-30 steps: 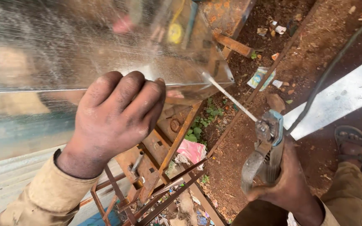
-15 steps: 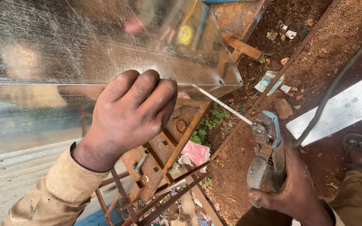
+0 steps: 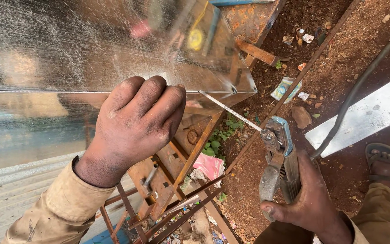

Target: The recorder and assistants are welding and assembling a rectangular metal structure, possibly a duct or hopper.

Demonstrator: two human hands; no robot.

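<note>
Gripping the thin, stiff metal sheet (image 3: 91, 49) edge, the left hand (image 3: 136, 122) steadies it, while the right hand (image 3: 310, 203) holds the welding rod holder (image 3: 280, 158).

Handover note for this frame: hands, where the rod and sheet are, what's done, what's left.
Left hand: closed in a fist, pressed on the folded edge of the shiny metal sheet, steadying it.
Right hand: gripping the welding clamp, which holds the thin welding rod; a dark cable runs off from the clamp.
Rod tip sits at the sheet's fold, just beside the left hand's fingers.
Below the sheet: a rusty metal frame over bare dirt.
Done: rod clamped, sheet held, tip brought to the edge.
Left: no spark or weld bead visible at the tip, so the joint looks not yet made.
</note>
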